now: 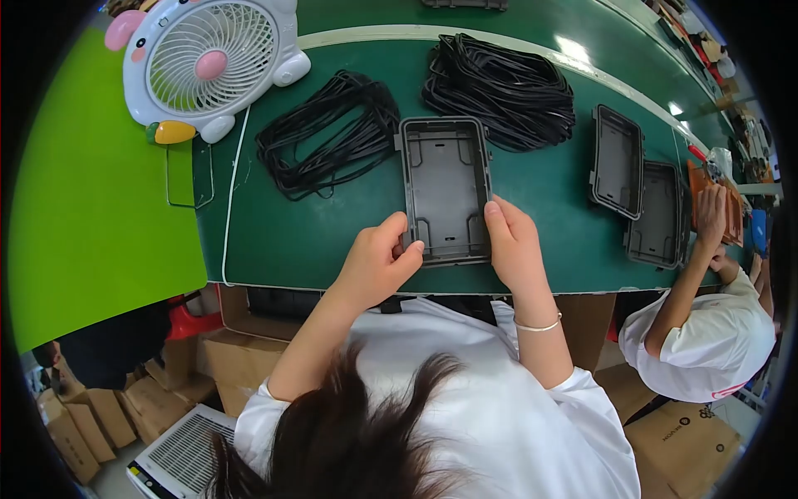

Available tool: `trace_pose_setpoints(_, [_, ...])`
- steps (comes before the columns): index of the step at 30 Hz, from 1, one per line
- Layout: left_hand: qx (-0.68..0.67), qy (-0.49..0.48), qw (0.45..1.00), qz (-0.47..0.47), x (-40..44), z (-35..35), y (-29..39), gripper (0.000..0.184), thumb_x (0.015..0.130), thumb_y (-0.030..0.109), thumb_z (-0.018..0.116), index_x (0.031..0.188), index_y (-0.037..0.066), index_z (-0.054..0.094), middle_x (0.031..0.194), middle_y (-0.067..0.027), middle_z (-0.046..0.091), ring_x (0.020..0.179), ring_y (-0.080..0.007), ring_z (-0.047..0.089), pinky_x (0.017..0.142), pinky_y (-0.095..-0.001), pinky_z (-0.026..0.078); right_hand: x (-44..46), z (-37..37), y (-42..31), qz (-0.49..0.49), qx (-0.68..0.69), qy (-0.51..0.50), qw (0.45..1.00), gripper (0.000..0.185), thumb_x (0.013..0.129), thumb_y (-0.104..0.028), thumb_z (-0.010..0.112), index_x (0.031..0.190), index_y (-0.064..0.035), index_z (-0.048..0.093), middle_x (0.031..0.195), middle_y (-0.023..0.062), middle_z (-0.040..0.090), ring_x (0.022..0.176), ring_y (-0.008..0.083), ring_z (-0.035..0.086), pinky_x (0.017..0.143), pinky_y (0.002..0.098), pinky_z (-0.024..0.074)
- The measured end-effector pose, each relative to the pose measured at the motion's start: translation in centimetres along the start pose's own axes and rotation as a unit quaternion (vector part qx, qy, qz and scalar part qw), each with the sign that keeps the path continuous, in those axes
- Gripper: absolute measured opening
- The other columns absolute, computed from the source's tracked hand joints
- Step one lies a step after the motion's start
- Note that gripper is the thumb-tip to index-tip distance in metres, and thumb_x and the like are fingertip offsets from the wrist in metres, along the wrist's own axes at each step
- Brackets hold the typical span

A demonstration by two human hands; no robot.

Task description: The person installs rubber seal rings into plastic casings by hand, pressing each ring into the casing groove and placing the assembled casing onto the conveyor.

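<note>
A dark grey rectangular plastic case (449, 187), open side up, is held between my two hands over the green table. My left hand (378, 262) grips its lower left corner, the thumb lying over the near edge. On the right side wall, my right hand (514, 243) holds on with the thumb along the rim and the other fingers mostly hidden. Just beyond the case lie two bundles of black cable: a looser coil (328, 133) at the left and a thicker coil (499, 93) at the right.
Two similar grey cases (617, 162) (655, 218) overlap at the right. A white cartoon-animal fan (208, 62) stands at the left near a bright green surface (91, 183). At the far right, a co-worker (706, 324) handles brown pieces. Cardboard boxes (241, 362) sit below the table.
</note>
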State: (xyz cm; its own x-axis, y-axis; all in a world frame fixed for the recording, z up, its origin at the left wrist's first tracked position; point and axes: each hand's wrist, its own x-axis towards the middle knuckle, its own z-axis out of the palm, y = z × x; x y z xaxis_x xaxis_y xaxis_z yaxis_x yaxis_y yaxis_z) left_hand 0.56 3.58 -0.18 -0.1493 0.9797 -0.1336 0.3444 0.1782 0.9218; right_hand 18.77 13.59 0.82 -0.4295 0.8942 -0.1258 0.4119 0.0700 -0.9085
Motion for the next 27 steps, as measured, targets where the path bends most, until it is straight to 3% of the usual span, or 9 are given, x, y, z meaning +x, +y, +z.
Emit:
trace_pose_setpoints(2, [0.055,-0.017,0.998,-0.015,0.2,-0.9,1.5,0.029,0.078,0.017,0.065,0.071,0.003,0.041,0.054,-0.0088,0.046,0.045,-0.0229,0.042,0.045,-0.0364,0.034,0.4,-0.5,0.1,0.016,-0.025,-0.019,0.999,0.023,0.094,-0.014,0.046,0.091,0.0047,0.059,0.075,0.0166,0.054,0.069,0.0289,0.05,0.066,0.037,0.0425])
trace_pose_setpoints(5, [0.297,0.131,0.938,0.126,1.6,-1.9,3.4,0.029,0.073,0.021,0.068,0.068,0.005,0.044,0.073,-0.01,0.057,0.062,-0.0256,0.053,0.05,-0.0395,0.039,0.7,-0.4,0.0,-0.035,-0.009,0.004,0.999,0.021,0.093,-0.012,0.046,0.085,0.0044,0.056,0.068,0.0158,0.047,0.065,0.0286,0.047,0.062,0.0375,0.04])
trace_pose_setpoints(6, [0.343,0.175,0.914,0.129,2.5,-2.4,5.0,0.027,0.07,0.023,0.07,0.08,0.004,0.053,0.1,-0.0136,0.059,0.088,-0.0274,0.056,0.065,-0.0393,0.047,0.7,-0.3,-0.2,-0.048,-0.029,0.007,0.998,0.019,0.093,-0.011,0.047,0.086,0.0043,0.056,0.068,0.0159,0.047,0.065,0.0291,0.047,0.062,0.0375,0.0399])
trace_pose_setpoints(8, [0.344,0.204,0.876,0.27,5.3,-2.6,6.0,0.045,0.077,0.025,0.067,0.111,-0.002,0.055,0.122,-0.0185,0.053,0.111,-0.0316,0.051,0.09,-0.0416,0.043,0.5,-0.2,-0.7,-0.076,-0.068,0.015,0.995,0.017,0.092,-0.01,0.048,0.087,0.004,0.057,0.068,0.016,0.047,0.064,0.0299,0.047,0.061,0.0374,0.0397])
trace_pose_setpoints(11, [0.441,0.119,0.854,0.249,8.7,-0.7,3.5,0.067,0.083,0.034,0.062,0.134,-0.003,0.041,0.141,-0.0175,0.04,0.133,-0.0301,0.036,0.108,-0.0429,0.029,0.6,0.1,-0.3,-0.099,-0.082,0.032,0.991,0.015,0.091,-0.009,0.05,0.088,0.0037,0.058,0.068,0.0167,0.048,0.062,0.0314,0.047,0.059,0.0386,0.039])
trace_pose_setpoints(14, [0.464,0.064,0.859,0.208,9.0,-0.9,3.3,0.073,0.087,0.041,0.056,0.141,-0.002,0.033,0.147,-0.0169,0.032,0.139,-0.0282,0.026,0.111,-0.0449,0.024,0.4,0.1,-0.9,-0.09,-0.079,0.039,0.992,0.015,0.091,-0.009,0.05,0.09,0.0034,0.059,0.068,0.0173,0.049,0.063,0.0321,0.049,0.059,0.0395,0.0394])
trace_pose_setpoints(15, [0.467,0.067,0.855,0.215,9.2,-0.8,3.2,0.075,0.085,0.046,0.056,0.138,-0.004,0.036,0.147,-0.0184,0.033,0.138,-0.0289,0.028,0.11,-0.0459,0.025,0.5,0.0,-0.9,-0.081,-0.085,0.032,0.993,0.015,0.09,-0.009,0.05,0.091,0.0032,0.059,0.068,0.0171,0.049,0.063,0.0324,0.049,0.059,0.0393,0.0405])
trace_pose_setpoints(27, [0.452,0.06,0.869,0.191,9.7,-0.2,4.6,0.069,0.086,0.041,0.057,0.137,-0.002,0.039,0.139,-0.0251,0.04,0.134,-0.0354,0.035,0.109,-0.0451,0.028,0.3,0.1,-0.7,-0.113,-0.114,0.049,0.986,0.018,0.088,-0.014,0.055,0.094,0.0032,0.06,0.076,0.0181,0.055,0.07,0.0356,0.055,0.063,0.042,0.0439])
